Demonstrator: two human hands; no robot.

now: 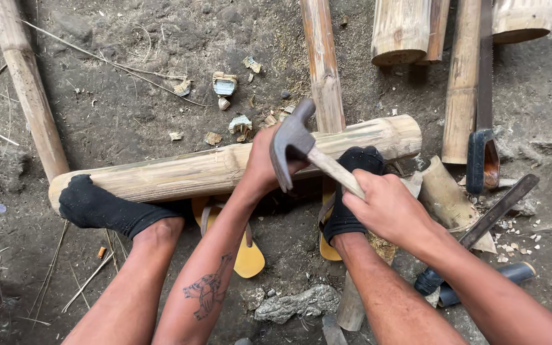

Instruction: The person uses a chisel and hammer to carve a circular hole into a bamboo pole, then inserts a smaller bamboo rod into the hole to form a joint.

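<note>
A thick bamboo log (225,167) lies across the dirt ground (129,108), and everything else sits around it. The right hand (388,207), on the near side of the log and toward its right end, is wrapped tight around the pale wooden handle of a claw hammer (301,150); the fingers are curled fully closed on the shaft with no gap showing. The hammer's dark steel head hangs just over the top of the log near its middle, tilted, claw pointing up and away.

The left hand (264,167) rests against the log right under the hammer head, palm and fingers pressed to the bamboo's near face. Most of its fingers are hidden behind the hammer head, so whether they pinch anything cannot be told. A tattoo marks that forearm.

Two feet in black socks (107,207) brace the log: one presses against its left end, the other against it right of the hammer, each above a yellow sandal (249,255) on the near side.

Beyond the log, a slimmer bamboo pole (322,64) runs away from its middle, and cut bamboo sections (400,32) stand past its right end. A saw with a dark handle (482,153) lies by that right end, and a long blade with a black grip (480,227) lies nearer, beside the right forearm. Wood chips (225,86) are scattered on the far side of the log.
</note>
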